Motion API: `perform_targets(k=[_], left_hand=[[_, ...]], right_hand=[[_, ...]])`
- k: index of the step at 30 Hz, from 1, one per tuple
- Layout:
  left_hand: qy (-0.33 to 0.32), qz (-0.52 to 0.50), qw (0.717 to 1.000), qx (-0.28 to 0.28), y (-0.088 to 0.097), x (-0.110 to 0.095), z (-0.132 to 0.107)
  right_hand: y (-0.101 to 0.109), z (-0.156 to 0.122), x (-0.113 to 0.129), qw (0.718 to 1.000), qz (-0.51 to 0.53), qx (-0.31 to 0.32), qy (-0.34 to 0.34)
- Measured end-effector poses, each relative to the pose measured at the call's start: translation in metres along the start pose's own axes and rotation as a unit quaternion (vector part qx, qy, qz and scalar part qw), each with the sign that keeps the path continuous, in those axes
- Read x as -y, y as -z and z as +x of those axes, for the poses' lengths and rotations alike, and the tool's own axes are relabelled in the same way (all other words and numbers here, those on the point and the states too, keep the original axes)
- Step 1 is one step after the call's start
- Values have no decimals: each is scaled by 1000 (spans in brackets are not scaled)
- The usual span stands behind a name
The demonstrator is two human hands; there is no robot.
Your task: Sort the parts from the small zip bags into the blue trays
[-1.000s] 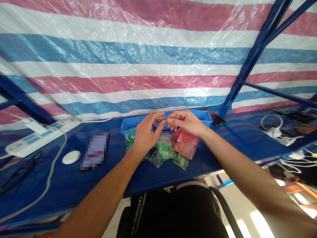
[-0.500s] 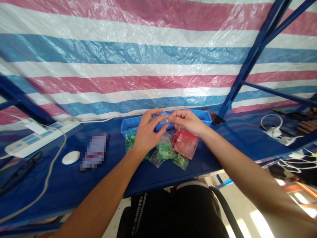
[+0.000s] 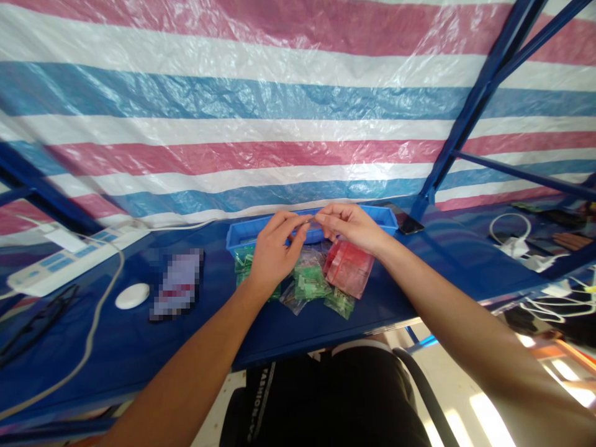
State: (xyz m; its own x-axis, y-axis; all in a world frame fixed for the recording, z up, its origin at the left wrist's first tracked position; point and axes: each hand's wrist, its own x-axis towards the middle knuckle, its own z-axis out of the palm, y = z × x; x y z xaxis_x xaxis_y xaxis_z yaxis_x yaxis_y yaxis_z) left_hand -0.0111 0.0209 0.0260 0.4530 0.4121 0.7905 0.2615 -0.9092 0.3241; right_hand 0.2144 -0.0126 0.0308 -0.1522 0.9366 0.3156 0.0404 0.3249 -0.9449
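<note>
My left hand (image 3: pixel 278 249) and my right hand (image 3: pixel 348 227) meet fingertip to fingertip above the blue tray (image 3: pixel 386 218). Both are closed in a pinch on a small clear plastic bag (image 3: pixel 311 220), which now shows only as a thin sliver, mostly hidden by the fingers. Below them on the blue table lie green bags (image 3: pixel 311 280) with printing, and a red zip bag (image 3: pixel 350 270) overlaps the pile on the right. More green bags (image 3: pixel 244 259) lie beside my left wrist, partly covered by it. A clear bag (image 3: pixel 293 300) pokes out at the front.
To the left are a white round disc (image 3: pixel 133 296), a blurred-out phone-shaped item (image 3: pixel 177 284), a power strip (image 3: pixel 65 256) and a cable. A dark phone (image 3: pixel 406 222) lies right of the tray. Farther right are white cables (image 3: pixel 514 245) and another person's hand (image 3: pixel 573 241).
The fingers of my left hand have drawn together into a tighter pinch. The clear bag, visible between my hands before, is now mostly hidden. The pile of bags has not moved.
</note>
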Motion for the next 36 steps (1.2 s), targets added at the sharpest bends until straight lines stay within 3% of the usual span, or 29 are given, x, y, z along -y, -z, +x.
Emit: perform_targets(k=[5,9,13,19,24,32,36], left_hand=[[66,-34,997,22,-2,0,-2],[83,-77,992,46,-6,3,-4],[91,-93,989,73,-10,6,-5],[-1,-31,980,199,-9,1,-7],[-35,-47,961,269,-9,-3,-10],[-40,-39,955,292,-11,1,-11],[-46,-38,957,283,-12,0,-10]], right_hand=[[-1,0,-2,999,-20,7,31],[-2,0,-3,998,-36,0,46],[3,4,-3,991,-55,-99,72],[16,6,-3,945,-183,-230,144],[17,3,-2,929,-262,-208,161],[14,5,-6,932,-261,-199,153],[26,6,-7,900,-332,-227,168]])
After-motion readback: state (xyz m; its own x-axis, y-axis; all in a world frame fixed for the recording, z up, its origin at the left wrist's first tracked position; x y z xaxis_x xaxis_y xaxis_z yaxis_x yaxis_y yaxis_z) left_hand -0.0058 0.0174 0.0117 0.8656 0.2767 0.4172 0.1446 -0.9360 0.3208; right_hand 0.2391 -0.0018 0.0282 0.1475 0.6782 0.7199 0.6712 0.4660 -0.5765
